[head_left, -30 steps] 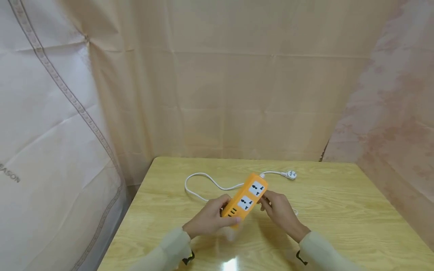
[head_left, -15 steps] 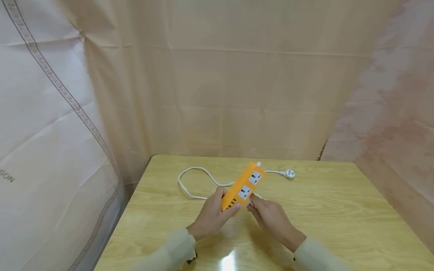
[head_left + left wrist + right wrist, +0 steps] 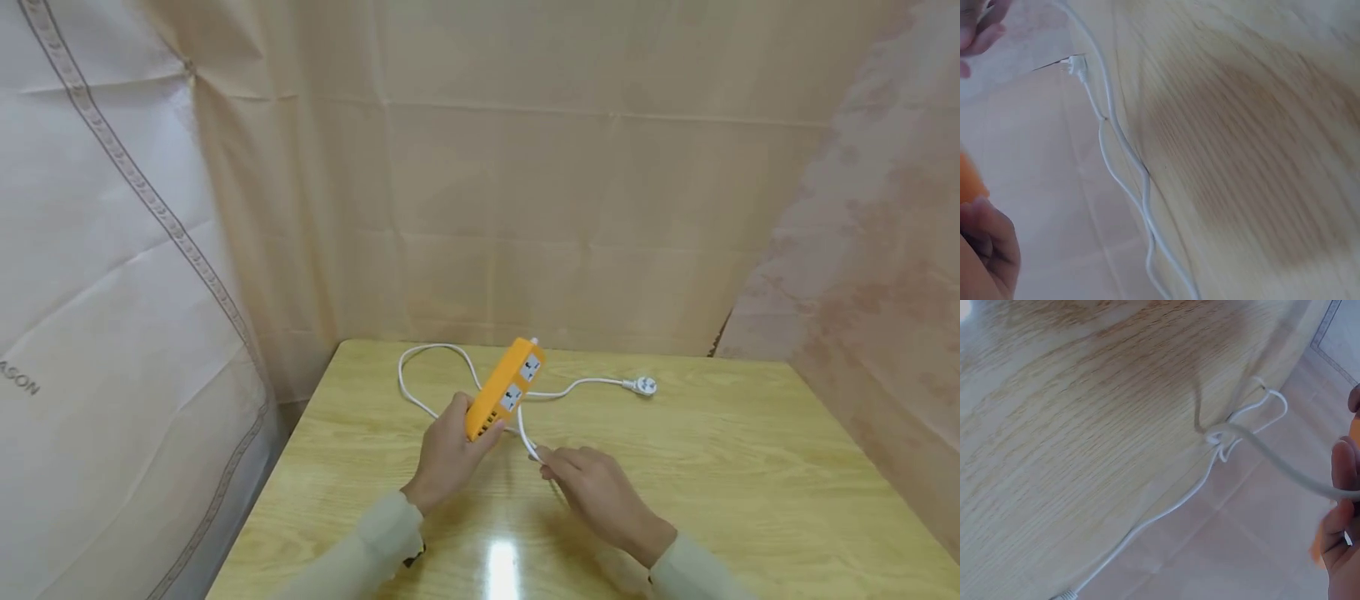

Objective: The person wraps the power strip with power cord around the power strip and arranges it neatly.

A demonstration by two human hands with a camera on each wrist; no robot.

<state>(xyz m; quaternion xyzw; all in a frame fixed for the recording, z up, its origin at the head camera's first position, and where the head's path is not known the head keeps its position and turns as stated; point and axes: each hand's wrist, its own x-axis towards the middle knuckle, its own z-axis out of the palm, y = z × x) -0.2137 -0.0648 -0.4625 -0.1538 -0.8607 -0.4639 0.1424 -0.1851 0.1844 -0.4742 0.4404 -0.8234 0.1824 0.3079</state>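
Note:
My left hand (image 3: 444,457) grips the lower end of an orange power strip (image 3: 497,388), thumb across its front. The strip is tilted up to the right above the table, its white sockets and a row of small ports facing me. To its right, my right hand (image 3: 596,493) pinches the white cord (image 3: 525,433) between thumb and fingers. In the right wrist view the held cord (image 3: 1291,472) runs from the fingers at the right edge. The left wrist view shows only part of the left hand (image 3: 991,244) beside an orange corner of the strip (image 3: 969,178).
The rest of the cord loops on the wooden table (image 3: 750,467) behind the hands, ending in a white plug (image 3: 643,386) at the back right. Beige cloth (image 3: 525,208) hangs behind the table. A pale sheet (image 3: 135,333) hangs at the left.
The power strip has moved left and slightly up in the left hand. The right hand has come away from the strip, slightly downward, with cord now stretching between. The loop on the table shifted back.

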